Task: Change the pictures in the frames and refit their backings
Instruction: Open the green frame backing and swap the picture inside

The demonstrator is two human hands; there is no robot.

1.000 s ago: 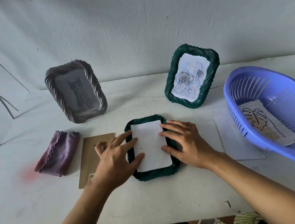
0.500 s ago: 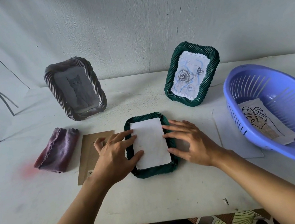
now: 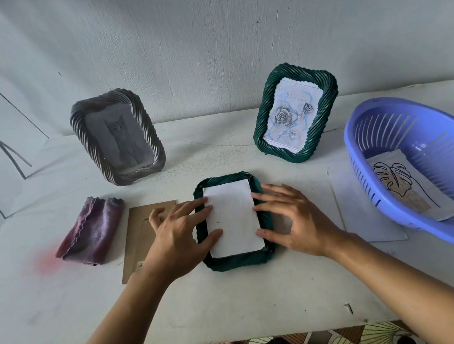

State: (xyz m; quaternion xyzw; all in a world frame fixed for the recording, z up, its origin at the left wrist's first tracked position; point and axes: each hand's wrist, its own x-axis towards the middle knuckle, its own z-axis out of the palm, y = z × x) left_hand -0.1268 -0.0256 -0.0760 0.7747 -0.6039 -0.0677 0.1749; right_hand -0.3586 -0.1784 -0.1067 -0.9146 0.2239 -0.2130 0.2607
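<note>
Across my whole feed stretches the white desk (image 3: 238, 301), set against a pale wall (image 3: 202, 44). At its right end I see a blue slatted basket (image 3: 447, 234) with a leaf drawing (image 3: 408, 187) lying inside. Two frames stand propped at the back. The grey frame (image 3: 154, 141) on the left holds a cat picture (image 3: 123, 139), and the green frame (image 3: 318, 127) on the right holds a rose picture (image 3: 288, 118). Between the basket and the centre a white sheet (image 3: 359, 211) lies flat.

At the centre, nearest me, the face-down frame (image 3: 238, 260), also green, lies flat with a white paper (image 3: 232, 217) seated in its recess. Just left of it a brown backing board (image 3: 138, 236) lies flat, not fitted, and farther left is a folded purple cloth (image 3: 91, 234).

The left hand (image 3: 173, 237) reaches over the board, fingers (image 3: 193, 210) straight and apart, with thumb and forefinger tips on the paper's left edge. The right hand (image 3: 302, 219) mirrors it, fingers spread, tips at the paper's right edge and the frame's rim. Neither hand grips anything.

A dark speck (image 3: 349, 308) lies near the desk's front edge; I cannot tell what it is.
</note>
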